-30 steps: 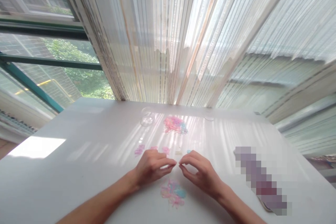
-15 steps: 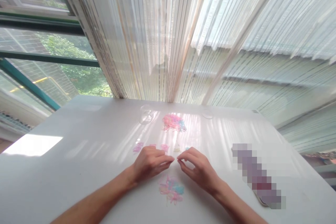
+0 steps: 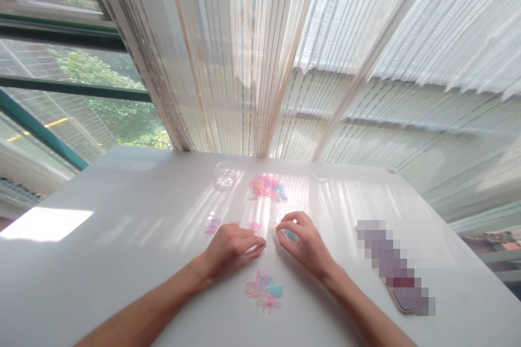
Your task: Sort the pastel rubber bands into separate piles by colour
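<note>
Hands on white table (image 3: 122, 238): left hand (image 3: 230, 249) loosely curled, fingertips resting down; right hand (image 3: 303, 238) pinching a blue band (image 3: 290, 235) just beyond the near band pile (image 3: 264, 290); far pile (image 3: 267, 188) well apart

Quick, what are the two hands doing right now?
Left hand: fingers curled, tips down on the table; whether it pinches anything cannot be told.
Right hand: fingers curled over a small blue band; a grip cannot be told.
</note>
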The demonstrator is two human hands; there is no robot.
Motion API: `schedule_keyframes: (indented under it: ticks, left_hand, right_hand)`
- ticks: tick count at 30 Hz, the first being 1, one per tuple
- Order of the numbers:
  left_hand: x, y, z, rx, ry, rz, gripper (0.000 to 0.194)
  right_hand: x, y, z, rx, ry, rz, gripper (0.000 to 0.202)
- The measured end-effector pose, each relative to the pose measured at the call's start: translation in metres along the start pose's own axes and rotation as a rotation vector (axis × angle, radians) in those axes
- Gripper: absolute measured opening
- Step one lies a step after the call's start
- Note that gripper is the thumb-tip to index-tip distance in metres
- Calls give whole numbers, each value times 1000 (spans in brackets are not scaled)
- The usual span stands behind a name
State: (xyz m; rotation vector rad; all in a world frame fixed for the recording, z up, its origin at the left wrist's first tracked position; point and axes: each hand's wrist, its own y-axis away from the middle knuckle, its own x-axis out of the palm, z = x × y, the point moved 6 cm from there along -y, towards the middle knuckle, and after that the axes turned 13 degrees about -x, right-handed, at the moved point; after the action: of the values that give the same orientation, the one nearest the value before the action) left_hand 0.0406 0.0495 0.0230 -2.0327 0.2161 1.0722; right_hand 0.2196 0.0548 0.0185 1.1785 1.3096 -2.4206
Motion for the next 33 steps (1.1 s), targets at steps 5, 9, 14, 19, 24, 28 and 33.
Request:
schedule_keyframes:
  ticks: [5, 9, 14, 19, 24, 28, 33]
  left_hand:
    - [1, 0, -2, -3, 5, 0, 20]
    - [1, 1, -1, -4, 14, 0, 22]
    - [0, 0, 3, -6, 77, 97, 18]
    - [-2, 0, 12, -149, 276, 375, 14]
    - [-5, 6, 16, -295, 279, 625, 18]
    - [-9, 7, 18, -383, 199, 765, 14]
    - [-10, 8, 17, -456, 159, 888, 16]
  right_hand:
    - [7, 1, -3, -14, 43, 9, 11]
    - [9, 2, -6, 2, 36, 43, 9]
    - [6, 4, -5, 0, 37, 65, 8]
    - [-2, 4, -1, -14, 35, 50, 11]
    - [-11, 1, 14, -68, -52, 115, 13]
    - [-5, 2, 32, -116, -196, 320, 12]
    - [6, 7, 44, -108, -248, 470, 12]
